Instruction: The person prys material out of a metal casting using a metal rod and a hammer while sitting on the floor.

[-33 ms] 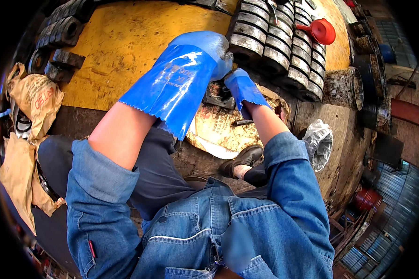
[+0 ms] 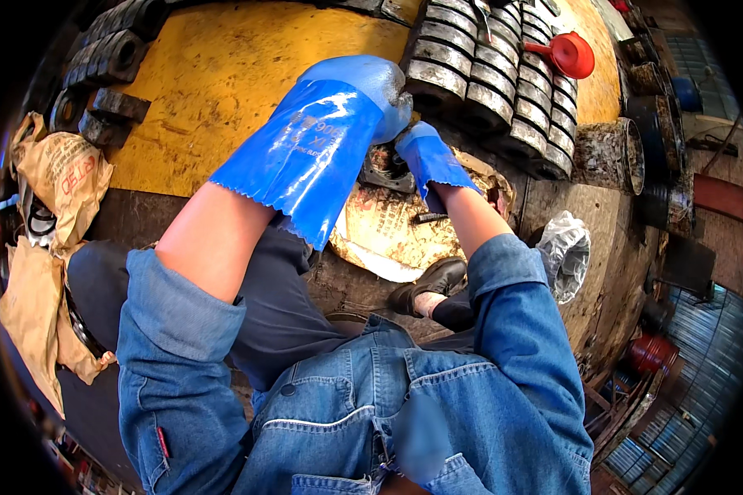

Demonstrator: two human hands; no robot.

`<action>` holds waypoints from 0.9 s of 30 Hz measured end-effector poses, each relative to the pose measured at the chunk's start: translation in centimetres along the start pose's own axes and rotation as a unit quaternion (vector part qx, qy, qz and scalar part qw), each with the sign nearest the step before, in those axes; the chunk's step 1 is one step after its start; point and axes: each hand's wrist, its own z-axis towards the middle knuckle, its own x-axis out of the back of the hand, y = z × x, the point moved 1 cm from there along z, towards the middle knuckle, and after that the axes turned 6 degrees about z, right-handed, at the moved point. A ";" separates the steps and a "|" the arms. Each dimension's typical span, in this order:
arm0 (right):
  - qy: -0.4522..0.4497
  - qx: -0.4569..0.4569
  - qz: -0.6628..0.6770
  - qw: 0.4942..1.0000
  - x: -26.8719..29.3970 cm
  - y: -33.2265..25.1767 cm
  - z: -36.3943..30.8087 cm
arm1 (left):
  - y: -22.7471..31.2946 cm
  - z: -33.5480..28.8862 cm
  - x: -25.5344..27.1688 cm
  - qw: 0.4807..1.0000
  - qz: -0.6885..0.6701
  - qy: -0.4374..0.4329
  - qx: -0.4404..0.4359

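Both my hands wear long blue rubber gloves and meet close together ahead of me. My left hand (image 2: 351, 78) is closed, its dirty grey fingers curled down; whatever they hold is hidden beneath the glove. Close beside it on the right, my right hand (image 2: 421, 147) has its fingers out of sight, so its grip does not show. Just below the two hands sits a dark, greasy metal part (image 2: 388, 169), partly covered by the gloves. Under it lies a stained, printed sack-like sheet (image 2: 388, 235), with a short dark rod (image 2: 430, 218) on it.
Stacked rows of thick metal rings (image 2: 442, 54) stand beyond my right hand, a red ladle (image 2: 571, 56) on top. More dark blocks (image 2: 111, 58) line the yellow board (image 2: 223, 74). A crusted can (image 2: 607, 157) and plastic bag (image 2: 565, 256) are at right, torn paper sacks (image 2: 62, 173) at left.
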 end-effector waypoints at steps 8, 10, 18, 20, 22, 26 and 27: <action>-0.019 0.059 0.081 0.995 -1.2 -0.8 0.8 | 1.2 -1.6 1.0 0.999 -0.004 0.033 -0.027; 0.065 0.161 0.101 0.980 -1.2 0.1 -0.5 | 1.3 -1.7 1.3 0.996 -0.033 0.074 -0.034; -0.025 0.167 0.113 0.979 -0.6 0.7 -0.5 | 0.5 -0.1 0.3 0.984 -0.037 0.172 -0.005; -0.046 0.167 0.115 0.978 -0.5 0.8 -0.7 | 0.6 0.1 0.1 0.983 -0.031 0.182 0.000; -0.067 0.162 0.114 0.978 -0.4 0.9 -1.1 | 0.7 0.0 0.1 0.984 -0.025 0.174 0.001; -0.102 0.143 0.103 0.979 0.0 1.4 -1.5 | 1.0 0.1 0.1 0.990 -0.005 0.140 0.004; -0.115 0.133 0.095 0.980 0.2 1.4 -1.5 | 1.1 0.2 0.2 0.990 -0.004 0.138 0.005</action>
